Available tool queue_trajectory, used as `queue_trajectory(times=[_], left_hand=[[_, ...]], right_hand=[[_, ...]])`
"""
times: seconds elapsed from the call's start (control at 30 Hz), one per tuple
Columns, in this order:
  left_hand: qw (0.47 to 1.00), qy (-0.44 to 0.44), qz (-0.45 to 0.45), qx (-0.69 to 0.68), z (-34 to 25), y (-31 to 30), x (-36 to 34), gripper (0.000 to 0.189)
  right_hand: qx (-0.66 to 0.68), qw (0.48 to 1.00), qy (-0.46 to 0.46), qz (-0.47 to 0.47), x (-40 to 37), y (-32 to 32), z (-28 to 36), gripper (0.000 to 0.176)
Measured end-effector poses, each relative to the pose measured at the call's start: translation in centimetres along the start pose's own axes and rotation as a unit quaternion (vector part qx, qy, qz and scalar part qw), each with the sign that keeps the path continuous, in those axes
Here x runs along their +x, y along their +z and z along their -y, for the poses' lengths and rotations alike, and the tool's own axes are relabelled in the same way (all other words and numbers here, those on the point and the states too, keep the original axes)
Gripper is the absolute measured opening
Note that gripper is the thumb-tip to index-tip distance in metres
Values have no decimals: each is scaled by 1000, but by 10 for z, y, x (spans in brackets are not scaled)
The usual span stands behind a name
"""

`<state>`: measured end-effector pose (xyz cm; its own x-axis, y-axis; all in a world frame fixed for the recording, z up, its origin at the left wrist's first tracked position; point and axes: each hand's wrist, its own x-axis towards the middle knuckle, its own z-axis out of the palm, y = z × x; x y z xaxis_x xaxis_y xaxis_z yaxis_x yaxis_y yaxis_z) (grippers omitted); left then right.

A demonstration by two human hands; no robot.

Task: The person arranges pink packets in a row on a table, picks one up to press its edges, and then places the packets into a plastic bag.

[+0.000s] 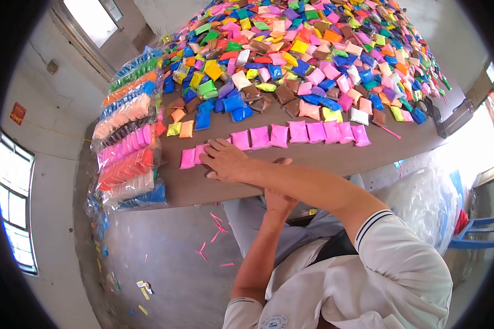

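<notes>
A row of pink packets [280, 135] lies along the near part of the brown table [225, 189]. My right hand [225, 159] reaches across to the left end of this row. Its fingers are spread, palm down, over the packets there and partly cover them. Crossing beneath my right forearm, my left hand [280, 202] is at the table's near edge. The forearm hides most of its fingers, so what it holds, if anything, does not show.
A large heap of multicoloured packets [313, 55] covers the back of the table. Clear bags of packets sorted by colour [129, 142] are stacked at the left edge. Pink strips [217, 225] litter the floor. Clear plastic [417, 197] and a blue stool [475, 233] are at right.
</notes>
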<state>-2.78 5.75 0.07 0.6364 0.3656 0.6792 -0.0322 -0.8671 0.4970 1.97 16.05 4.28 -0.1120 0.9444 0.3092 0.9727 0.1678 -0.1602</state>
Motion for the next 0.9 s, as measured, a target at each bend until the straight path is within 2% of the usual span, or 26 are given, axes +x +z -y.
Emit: queue_trajectory(times=[0.07, 0.13, 0.17, 0.23, 0.37, 0.47, 0.57, 0.67, 0.77, 0.9], left_hand=[[1000, -24, -8, -17, -9, -6, 5, 45], [997, -12, 57, 47, -8, -8, 3, 42], [993, -6, 90, 79, -9, -9, 2, 40], [993, -37, 75, 86, -13, -7, 4, 43], [987, -34, 86, 134, -12, 0, 2, 47], [994, -76, 67, 48, -20, -9, 7, 50], [994, -27, 63, 84, -14, -6, 3, 51], [990, -12, 50, 129, -18, -5, 5, 34], [991, -24, 60, 118, -17, -2, 4, 17], [993, -19, 42, 111, -21, -1, 8, 22]], right_hand=[[0, 999, 26, -27, -3, -5, -3, 67], [-17, 996, 69, -49, -15, -18, -14, 67], [-24, 995, 91, -22, -24, -27, -21, 67], [-39, 989, 137, 30, -41, -48, -32, 66], [-81, 992, 92, -25, -63, -27, -40, 62], [-142, 984, 67, -86, -49, -1, -31, 59], [-7, 992, 120, -36, -46, -30, -24, 58], [-34, 979, 130, -155, -66, -35, -42, 58], [-21, 977, 166, -130, -95, -64, -69, 60], [-22, 983, 178, -39, -118, -44, -88, 63]])
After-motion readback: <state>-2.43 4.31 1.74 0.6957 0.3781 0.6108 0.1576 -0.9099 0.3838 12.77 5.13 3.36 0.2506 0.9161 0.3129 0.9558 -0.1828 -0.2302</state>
